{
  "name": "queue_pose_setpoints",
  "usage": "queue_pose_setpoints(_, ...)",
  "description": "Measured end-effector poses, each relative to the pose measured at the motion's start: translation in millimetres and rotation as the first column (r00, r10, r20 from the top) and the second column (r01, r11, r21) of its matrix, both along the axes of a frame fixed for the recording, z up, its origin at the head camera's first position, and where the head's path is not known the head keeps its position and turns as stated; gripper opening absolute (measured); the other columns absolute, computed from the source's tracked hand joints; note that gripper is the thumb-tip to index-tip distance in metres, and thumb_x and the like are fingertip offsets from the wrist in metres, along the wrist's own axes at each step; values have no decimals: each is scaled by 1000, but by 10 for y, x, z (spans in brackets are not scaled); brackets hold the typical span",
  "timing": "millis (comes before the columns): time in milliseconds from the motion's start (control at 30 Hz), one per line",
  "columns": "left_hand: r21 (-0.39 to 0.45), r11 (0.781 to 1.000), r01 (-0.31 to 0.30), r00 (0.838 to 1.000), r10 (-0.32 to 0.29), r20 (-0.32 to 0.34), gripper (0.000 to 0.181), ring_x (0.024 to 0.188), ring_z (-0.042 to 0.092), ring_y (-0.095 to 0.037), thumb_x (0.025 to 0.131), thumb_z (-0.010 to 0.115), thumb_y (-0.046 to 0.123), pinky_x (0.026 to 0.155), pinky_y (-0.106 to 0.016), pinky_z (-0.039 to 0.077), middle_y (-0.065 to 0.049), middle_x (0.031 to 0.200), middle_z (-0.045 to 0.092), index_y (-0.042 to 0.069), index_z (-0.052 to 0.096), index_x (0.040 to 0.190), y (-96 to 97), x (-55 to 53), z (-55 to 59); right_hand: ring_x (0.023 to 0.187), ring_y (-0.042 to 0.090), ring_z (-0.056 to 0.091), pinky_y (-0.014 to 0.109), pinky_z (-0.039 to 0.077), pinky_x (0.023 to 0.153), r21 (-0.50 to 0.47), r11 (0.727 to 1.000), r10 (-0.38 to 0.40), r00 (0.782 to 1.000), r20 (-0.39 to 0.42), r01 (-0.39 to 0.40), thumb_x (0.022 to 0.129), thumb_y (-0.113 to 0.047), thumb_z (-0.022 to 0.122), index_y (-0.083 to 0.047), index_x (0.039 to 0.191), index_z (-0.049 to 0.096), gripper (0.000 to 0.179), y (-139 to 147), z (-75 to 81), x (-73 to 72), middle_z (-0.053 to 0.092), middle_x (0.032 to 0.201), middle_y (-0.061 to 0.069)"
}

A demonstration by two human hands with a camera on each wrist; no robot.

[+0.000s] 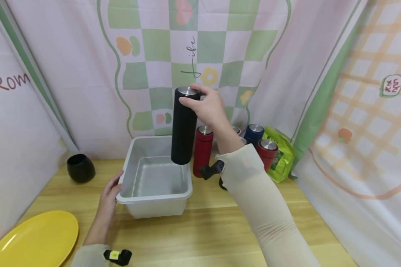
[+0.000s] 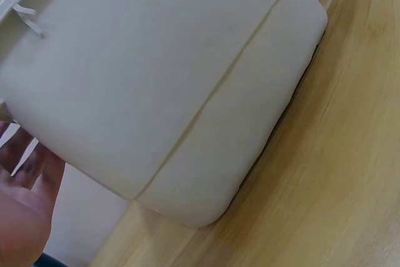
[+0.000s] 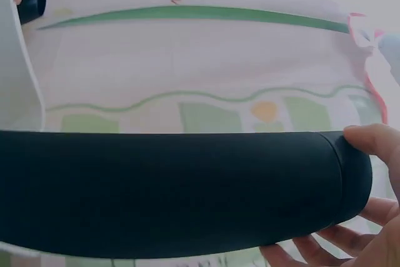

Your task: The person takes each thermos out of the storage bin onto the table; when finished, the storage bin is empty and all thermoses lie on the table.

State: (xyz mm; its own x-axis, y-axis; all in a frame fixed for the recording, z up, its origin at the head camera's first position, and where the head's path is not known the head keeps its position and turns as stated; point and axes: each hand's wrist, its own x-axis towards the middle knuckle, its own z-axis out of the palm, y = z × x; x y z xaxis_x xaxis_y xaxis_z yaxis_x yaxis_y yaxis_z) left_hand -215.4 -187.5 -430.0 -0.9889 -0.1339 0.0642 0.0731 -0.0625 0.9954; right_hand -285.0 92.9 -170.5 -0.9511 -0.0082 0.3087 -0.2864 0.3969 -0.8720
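My right hand (image 1: 205, 105) grips a tall black thermos flask (image 1: 183, 129) by its lid end, thumb and fingers on opposite sides. In the right wrist view the dark flask (image 3: 175, 195) stretches across the picture. It hangs upright over the right side of a light grey plastic bin (image 1: 153, 205), whose visible floor is bare. At the bin's left rim, my left hand (image 1: 108, 196) holds the edge; the left wrist view has this hand (image 2: 28, 198) beside the bin wall (image 2: 144, 79). A red thermos flask (image 1: 202, 152) stands just right of the bin.
Behind my right forearm are a blue flask (image 1: 254, 134), another red flask (image 1: 267, 152) and a green bag (image 1: 284, 157), with other flasks partly hidden. A black cup (image 1: 81, 168) stands left of the bin. A yellow plate (image 1: 36, 239) lies at the front left.
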Motion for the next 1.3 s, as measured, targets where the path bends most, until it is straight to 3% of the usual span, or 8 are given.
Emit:
queue_pose_setpoints(133, 29, 1000, -10, 999, 12, -38, 48, 134, 32, -18, 103, 42, 15, 94, -17, 38, -15, 156, 27, 3, 34, 150, 3, 3, -17, 115, 20, 49, 43, 47, 91, -7, 1000, -15, 998, 66, 16, 84, -31, 77, -27, 138, 57, 57, 177, -61, 49, 47, 139, 1)
queue_pose_setpoints(267, 46, 999, -15, 998, 18, -68, 47, 132, 34, -15, 103, 44, 14, 93, -17, 38, -15, 155, 29, 6, 39, 149, 10, 5, -34, 105, 26, 55, 46, 52, 79, -12, 999, -38, 995, 96, 39, 85, -32, 77, -29, 139, 55, 58, 343, -186, 76, 48, 137, 3)
queue_pose_setpoints(600, 52, 998, -22, 996, 26, -83, 47, 131, 36, -12, 102, 45, 14, 95, -17, 37, -4, 150, 38, 3, 39, 148, 5, 3, -35, 115, 28, 48, 45, 47, 93, 67, 991, -120, 991, 65, 116, 85, -30, 76, -20, 140, 56, 59, 622, -624, 80, 44, 143, 9)
queue_pose_setpoints(800, 57, 998, -26, 997, 30, -72, 47, 131, 35, -12, 103, 45, 13, 95, -17, 37, -4, 152, 37, 3, 39, 148, 5, 1, -38, 118, 30, 45, 47, 45, 93, 158, 975, -165, 985, 53, 155, 84, -32, 76, -20, 139, 56, 59, 693, -928, 49, 47, 141, 11)
queue_pose_setpoints(1033, 43, 999, -18, 999, 20, -44, 48, 133, 33, -15, 103, 43, 15, 94, -17, 38, -13, 156, 29, 3, 35, 149, 0, -5, -34, 107, 31, 49, 47, 45, 90, 198, 966, -177, 984, 27, 168, 83, -29, 78, -17, 139, 56, 61, 738, -1253, -24, 53, 134, 14)
queue_pose_setpoints(1300, 58, 998, -29, 997, 33, -69, 47, 129, 37, -11, 103, 43, 12, 94, -17, 38, -11, 154, 33, 1, 37, 148, 21, 0, -33, 131, 34, 39, 47, 32, 107, 264, 947, -187, 982, -9, 183, 86, -30, 75, -12, 141, 54, 61, 716, -1451, -55, 46, 144, 16)
